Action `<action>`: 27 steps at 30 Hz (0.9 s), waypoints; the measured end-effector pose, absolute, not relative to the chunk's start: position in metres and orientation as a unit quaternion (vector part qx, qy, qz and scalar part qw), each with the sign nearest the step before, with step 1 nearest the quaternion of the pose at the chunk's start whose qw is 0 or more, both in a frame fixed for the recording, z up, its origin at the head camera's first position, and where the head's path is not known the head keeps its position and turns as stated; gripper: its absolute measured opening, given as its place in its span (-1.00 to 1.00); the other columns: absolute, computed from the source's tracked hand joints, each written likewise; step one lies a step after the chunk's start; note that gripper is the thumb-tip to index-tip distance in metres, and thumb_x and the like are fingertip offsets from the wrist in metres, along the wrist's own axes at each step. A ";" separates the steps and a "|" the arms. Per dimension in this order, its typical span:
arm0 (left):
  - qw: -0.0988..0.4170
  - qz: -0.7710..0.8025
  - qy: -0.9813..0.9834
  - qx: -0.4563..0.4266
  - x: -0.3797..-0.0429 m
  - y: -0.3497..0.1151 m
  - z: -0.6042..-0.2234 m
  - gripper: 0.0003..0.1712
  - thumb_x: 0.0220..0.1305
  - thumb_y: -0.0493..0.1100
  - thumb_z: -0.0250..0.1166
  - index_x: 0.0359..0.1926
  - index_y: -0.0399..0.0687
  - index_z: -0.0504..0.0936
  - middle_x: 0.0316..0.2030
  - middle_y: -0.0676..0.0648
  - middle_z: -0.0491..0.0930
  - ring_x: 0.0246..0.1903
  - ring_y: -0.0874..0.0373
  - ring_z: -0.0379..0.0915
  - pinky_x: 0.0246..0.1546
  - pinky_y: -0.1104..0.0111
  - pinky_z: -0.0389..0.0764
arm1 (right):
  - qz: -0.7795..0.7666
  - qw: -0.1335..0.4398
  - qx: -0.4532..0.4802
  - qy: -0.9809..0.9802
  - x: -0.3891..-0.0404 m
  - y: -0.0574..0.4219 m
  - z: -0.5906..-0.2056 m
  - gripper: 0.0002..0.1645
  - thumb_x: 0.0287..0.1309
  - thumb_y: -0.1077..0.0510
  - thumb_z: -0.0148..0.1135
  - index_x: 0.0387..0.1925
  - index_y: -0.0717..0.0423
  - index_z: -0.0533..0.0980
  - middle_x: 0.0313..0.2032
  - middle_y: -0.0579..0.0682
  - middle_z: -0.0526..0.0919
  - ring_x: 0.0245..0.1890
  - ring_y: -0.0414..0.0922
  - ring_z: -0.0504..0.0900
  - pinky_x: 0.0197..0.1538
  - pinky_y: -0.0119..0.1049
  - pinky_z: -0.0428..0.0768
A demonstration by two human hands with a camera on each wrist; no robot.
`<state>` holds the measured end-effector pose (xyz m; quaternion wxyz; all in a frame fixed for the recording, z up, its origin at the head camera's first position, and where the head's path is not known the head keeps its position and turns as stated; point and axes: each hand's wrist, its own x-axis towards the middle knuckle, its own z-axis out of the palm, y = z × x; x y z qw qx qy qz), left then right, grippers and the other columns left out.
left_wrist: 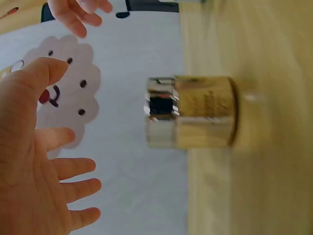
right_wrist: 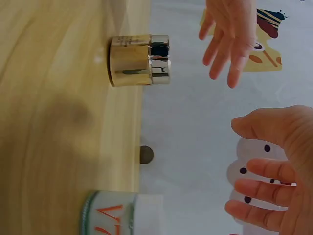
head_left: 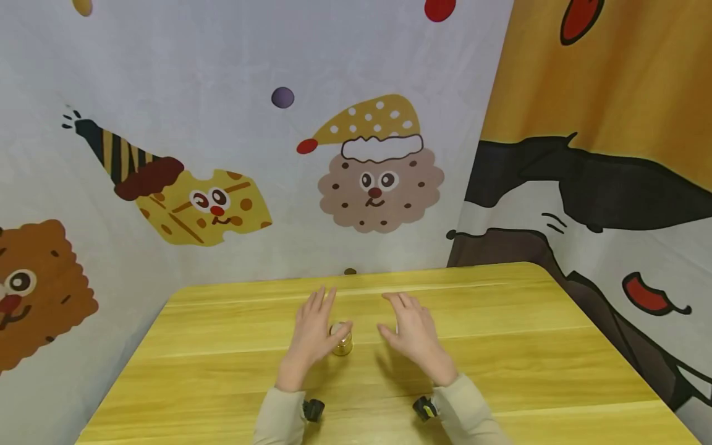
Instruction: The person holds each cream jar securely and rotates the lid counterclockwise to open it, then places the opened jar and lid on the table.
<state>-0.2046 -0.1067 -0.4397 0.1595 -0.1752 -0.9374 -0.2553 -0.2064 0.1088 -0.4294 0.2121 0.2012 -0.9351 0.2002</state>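
Note:
A small gold cosmetic jar with a shiny metallic lid [left_wrist: 195,112] stands upright on the table. In the head view the left hand [head_left: 313,334] hovers over it, and its thumb partly covers the jar [head_left: 343,347]. The left fingers [left_wrist: 78,169] are spread, apart from the jar, holding nothing. To the right, the right hand [head_left: 414,330] is raised above the table with fingers loosely extended and nothing held. A second jar, whitish with orange lettering and a white lid [right_wrist: 115,213], shows at the lower edge of the right wrist view; in the head view it is hidden.
Both jars stand on a light wood-grain table [head_left: 222,383] with rounded far corners. Behind it hangs a pale cloth [head_left: 222,93] printed with cartoon food, with an orange and black part on the right. A small dark camera [head_left: 314,410] sits at each wrist.

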 end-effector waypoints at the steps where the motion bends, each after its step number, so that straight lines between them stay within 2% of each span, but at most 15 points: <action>1: 0.155 -0.263 -0.936 -0.175 -0.205 -0.109 -0.442 -0.14 0.21 0.14 0.17 0.38 -0.23 0.16 0.34 -0.38 0.09 0.28 -0.36 0.02 0.18 -0.25 0.07 | 0.208 0.212 0.201 -0.933 -0.207 0.108 -0.431 -0.26 -0.16 0.02 0.47 0.10 0.18 0.43 -0.01 0.11 0.54 -0.03 0.10 0.51 -0.10 0.07 0.54; 5: 0.139 -0.309 -0.926 -0.168 -0.205 -0.115 -0.450 -0.17 0.22 0.09 0.18 0.37 -0.26 0.16 0.31 -0.38 0.16 0.26 -0.37 0.08 0.18 -0.24 0.08 | 0.272 0.202 0.206 -0.918 -0.208 0.104 -0.437 -0.28 -0.23 0.10 0.50 0.05 0.21 0.45 -0.04 0.10 0.55 -0.04 0.06 0.51 -0.05 -0.01 0.53; 10: 0.111 -0.399 -0.895 -0.162 -0.207 -0.120 -0.457 -0.24 0.26 -0.02 0.18 0.32 -0.39 0.19 0.26 -0.40 0.24 0.23 -0.35 0.14 0.19 -0.18 0.15 | 0.367 0.170 0.202 -0.892 -0.209 0.099 -0.444 -0.32 -0.24 0.19 0.50 0.02 0.21 0.47 -0.07 0.09 0.55 -0.10 0.01 0.53 -0.08 -0.11 0.56; 14: 0.088 -0.465 -0.868 -0.150 -0.209 -0.124 -0.465 -0.29 0.29 -0.07 0.16 0.30 -0.45 0.20 0.20 -0.44 0.29 0.13 -0.37 0.26 0.10 -0.15 0.30 | 0.410 0.145 0.202 -0.878 -0.210 0.095 -0.450 -0.35 -0.22 0.22 0.50 0.00 0.22 0.48 -0.09 0.10 0.55 -0.13 -0.01 0.53 -0.10 -0.12 0.55; 18: 0.054 -0.512 -0.849 -0.117 -0.208 -0.129 -0.473 -0.28 0.30 -0.04 0.18 0.31 -0.41 0.20 0.17 -0.44 0.32 0.07 -0.36 0.32 0.00 -0.08 0.44 | 0.429 0.132 0.204 -0.870 -0.211 0.093 -0.457 -0.38 -0.22 0.25 0.49 -0.02 0.22 0.48 -0.11 0.09 0.55 -0.16 -0.01 0.54 -0.13 -0.11 0.56; 22: 0.023 -0.559 -0.825 -0.080 -0.207 -0.131 -0.477 -0.29 0.30 -0.03 0.18 0.31 -0.37 0.21 0.18 -0.40 0.33 0.08 -0.29 0.34 -0.02 0.00 0.48 | 0.473 0.107 0.199 -0.852 -0.212 0.092 -0.462 -0.41 -0.20 0.28 0.48 -0.04 0.25 0.48 -0.12 0.10 0.56 -0.16 0.02 0.56 -0.11 -0.08 0.58; 27: 0.005 -0.585 -0.808 -0.065 -0.207 -0.130 -0.481 -0.34 0.29 -0.11 0.18 0.25 -0.48 0.24 0.13 -0.45 0.36 0.05 -0.27 0.38 -0.01 0.06 0.49 | 0.556 0.058 0.190 -0.807 -0.215 0.091 -0.470 -0.45 -0.14 0.31 0.44 -0.03 0.28 0.47 -0.08 0.22 0.55 -0.11 0.09 0.56 -0.03 -0.10 0.56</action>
